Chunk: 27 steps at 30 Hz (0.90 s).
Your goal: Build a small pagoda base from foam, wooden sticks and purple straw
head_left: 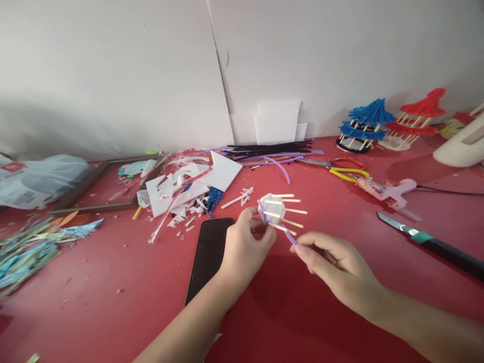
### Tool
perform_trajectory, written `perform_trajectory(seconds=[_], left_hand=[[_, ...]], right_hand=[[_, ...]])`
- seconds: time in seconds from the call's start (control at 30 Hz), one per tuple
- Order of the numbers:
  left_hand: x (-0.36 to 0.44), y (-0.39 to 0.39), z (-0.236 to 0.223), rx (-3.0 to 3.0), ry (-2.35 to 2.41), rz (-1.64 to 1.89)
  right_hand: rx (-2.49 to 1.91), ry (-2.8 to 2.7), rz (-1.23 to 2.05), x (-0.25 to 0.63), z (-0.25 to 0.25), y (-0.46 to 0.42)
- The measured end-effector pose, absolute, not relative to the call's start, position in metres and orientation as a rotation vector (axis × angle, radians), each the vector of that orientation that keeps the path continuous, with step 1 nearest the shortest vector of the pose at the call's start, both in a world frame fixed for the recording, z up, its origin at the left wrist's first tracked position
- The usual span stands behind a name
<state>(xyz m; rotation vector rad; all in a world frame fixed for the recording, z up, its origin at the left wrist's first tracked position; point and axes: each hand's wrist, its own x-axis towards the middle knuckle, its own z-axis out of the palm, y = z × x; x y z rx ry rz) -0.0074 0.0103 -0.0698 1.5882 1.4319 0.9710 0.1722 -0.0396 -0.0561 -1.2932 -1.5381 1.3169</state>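
Note:
My left hand (251,242) grips a small white polygonal base (275,206) by its edge, tilted above the table. Several thin pale sticks (295,212) stand out from it toward the right. A purple pipe cleaner (289,239) runs along the near edge of the base. My right hand (335,262) pinches its free end between thumb and fingertips, a little to the right of the base. A black phone (207,257) lies partly under my left wrist.
White foam scraps (189,194) and pipe cleaners (268,149) lie behind my hands. Scissors (340,169), a pink glue gun (393,191) and a utility knife (427,242) lie on the right. Blue (365,126) and red (416,121) model pavilions stand behind them.

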Motion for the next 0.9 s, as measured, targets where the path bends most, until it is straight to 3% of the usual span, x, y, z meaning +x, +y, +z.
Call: perform_trajectory(seconds=[0.3, 0.57, 0.9], left_hand=[[-0.006, 0.015, -0.058, 0.968, 0.960, 0.845], [-0.008, 0.014, -0.059, 1.044, 0.958, 0.840], [-0.004, 0.008, -0.062, 1.318, 0.985, 0.932]], right_hand=[[-1.321, -1.543, 1.426, 0.170, -0.063, -0.028], [-1.218, -1.279, 1.618, 0.171, -0.063, -0.024], [-1.237, -1.455, 1.374, 0.167, -0.066, -0.022]])
